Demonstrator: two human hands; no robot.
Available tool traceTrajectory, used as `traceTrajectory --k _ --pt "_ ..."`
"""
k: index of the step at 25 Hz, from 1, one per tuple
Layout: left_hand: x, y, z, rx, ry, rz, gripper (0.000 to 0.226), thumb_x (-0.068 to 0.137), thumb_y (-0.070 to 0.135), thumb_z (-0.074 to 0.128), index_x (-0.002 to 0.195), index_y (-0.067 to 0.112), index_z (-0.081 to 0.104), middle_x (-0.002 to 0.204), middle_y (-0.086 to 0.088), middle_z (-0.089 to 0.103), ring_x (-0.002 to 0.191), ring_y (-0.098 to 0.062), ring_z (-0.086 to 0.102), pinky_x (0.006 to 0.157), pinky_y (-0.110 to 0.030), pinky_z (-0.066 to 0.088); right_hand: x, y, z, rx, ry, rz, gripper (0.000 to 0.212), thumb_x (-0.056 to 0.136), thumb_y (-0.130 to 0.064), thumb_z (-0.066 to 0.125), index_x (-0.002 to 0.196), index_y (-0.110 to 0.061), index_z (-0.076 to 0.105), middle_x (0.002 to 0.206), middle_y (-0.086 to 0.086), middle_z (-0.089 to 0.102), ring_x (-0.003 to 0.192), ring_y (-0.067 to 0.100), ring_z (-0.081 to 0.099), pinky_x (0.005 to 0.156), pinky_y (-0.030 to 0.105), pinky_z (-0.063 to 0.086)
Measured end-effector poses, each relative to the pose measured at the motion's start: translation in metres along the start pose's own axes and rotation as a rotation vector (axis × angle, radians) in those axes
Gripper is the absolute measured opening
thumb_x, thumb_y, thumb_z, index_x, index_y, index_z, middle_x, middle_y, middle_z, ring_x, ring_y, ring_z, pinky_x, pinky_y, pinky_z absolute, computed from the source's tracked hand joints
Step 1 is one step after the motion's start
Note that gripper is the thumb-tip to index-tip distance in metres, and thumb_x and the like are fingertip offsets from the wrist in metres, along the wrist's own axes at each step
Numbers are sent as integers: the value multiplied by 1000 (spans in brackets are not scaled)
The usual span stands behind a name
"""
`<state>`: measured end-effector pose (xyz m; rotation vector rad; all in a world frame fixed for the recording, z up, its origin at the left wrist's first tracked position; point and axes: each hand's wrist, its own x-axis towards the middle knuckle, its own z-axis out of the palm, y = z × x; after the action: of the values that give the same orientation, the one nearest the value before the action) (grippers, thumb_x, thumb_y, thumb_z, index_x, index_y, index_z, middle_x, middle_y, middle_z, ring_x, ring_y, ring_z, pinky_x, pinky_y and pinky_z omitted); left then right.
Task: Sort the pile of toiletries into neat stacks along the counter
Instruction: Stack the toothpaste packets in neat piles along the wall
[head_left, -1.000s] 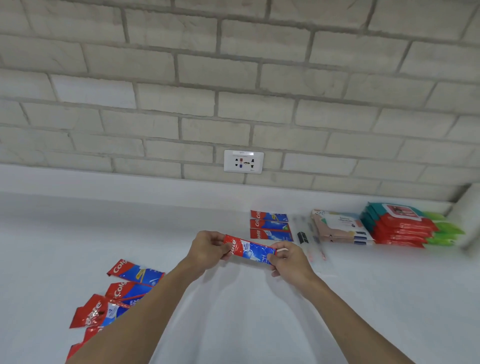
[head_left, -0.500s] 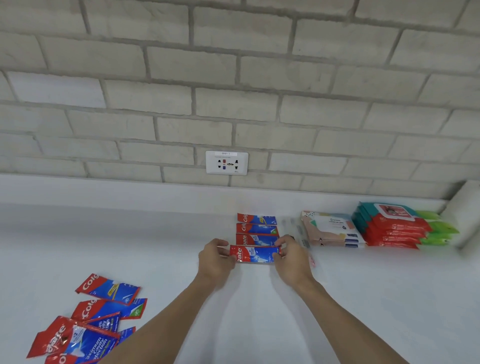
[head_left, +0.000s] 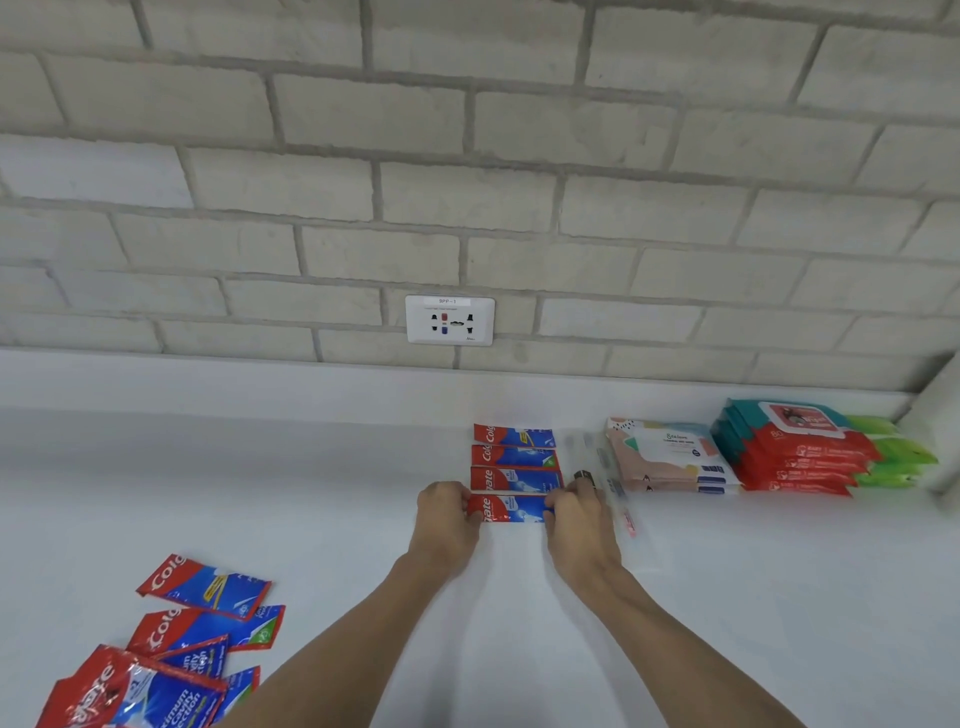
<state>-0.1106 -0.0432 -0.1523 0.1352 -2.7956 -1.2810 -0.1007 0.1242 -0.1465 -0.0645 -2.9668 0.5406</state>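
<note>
A red and blue toothpaste sachet (head_left: 511, 508) lies flat on the white counter (head_left: 727, 597). My left hand (head_left: 447, 512) pinches its left end and my right hand (head_left: 576, 512) pinches its right end. Just behind it three matching sachets (head_left: 514, 457) lie in a neat row toward the wall. A loose pile of several more toothpaste sachets (head_left: 171, 639) sits at the front left. Clear-wrapped toothbrushes (head_left: 605, 467) lie just right of the row, partly hidden by my right hand.
A stack of pastel wipe packs (head_left: 670, 457) and a stack of red and teal wipe packs (head_left: 795, 447) with green packs (head_left: 898, 457) behind stand at the back right. A wall socket (head_left: 450, 319) is on the brick wall.
Both hands carried the sachet from mid-air forward and down onto the counter, setting it in line in front of the three-sachet row. The camera view shifted slightly right.
</note>
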Motion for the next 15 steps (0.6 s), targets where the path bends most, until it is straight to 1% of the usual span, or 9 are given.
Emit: traceTrajectory --k 6,11,13,15 --pt "6 -4 6 46 1 42 13 87 13 63 93 6 71 96 -7 70 87 -20 64 82 -30 54 1 0 3 -16 -9 -46 29 94 -17 57 122 -10 60 127 9 54 117 22 49 98 29 46" --pt "7 -6 7 46 7 40 14 88 15 63 95 7 71 98 -6 69 89 -18 63 83 -30 53 2 1 4 1 2 -58 29 95 -16 55 124 -9 59 127 10 53 118 21 48 99 29 46" --pt "5 -5 5 34 16 33 14 88 16 63 97 8 69 100 -6 68 88 -17 63 81 -27 53 2 1 6 8 14 -59 28 96 -17 55 122 -8 59 127 11 53 118 21 48 99 29 46" --pt "3 -4 3 20 27 34 15 89 17 63 101 9 67 101 -4 67 85 -14 63 75 -21 51 1 -2 7 6 39 -52 26 96 -19 53 120 -9 59 126 10 53 117 21 49 99 29 47"
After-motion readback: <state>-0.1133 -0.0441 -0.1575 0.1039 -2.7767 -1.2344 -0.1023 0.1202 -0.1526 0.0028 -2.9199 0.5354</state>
